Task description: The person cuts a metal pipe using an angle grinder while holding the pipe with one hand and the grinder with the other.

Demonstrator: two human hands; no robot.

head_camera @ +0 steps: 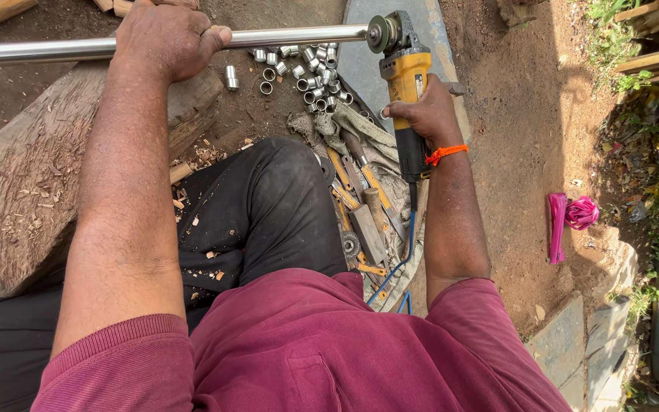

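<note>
My left hand (163,37) is wrapped around a long shiny steel pipe (291,36) that runs across the top of the view. My right hand (425,114) grips the body of a yellow and black angle grinder (404,72). The grinder's disc (381,33) sits at the right end of the pipe. An orange thread band circles my right wrist. Below the pipe a heap of short cut steel pipe rings (306,72) lies on the ground.
A thick weathered wood log (32,175) lies under the pipe at left. Chisels and hand tools (360,206) rest on a dirty cloth by my knee. The blue power cord (398,263) trails down. A pink object (570,217) lies on the dirt at right.
</note>
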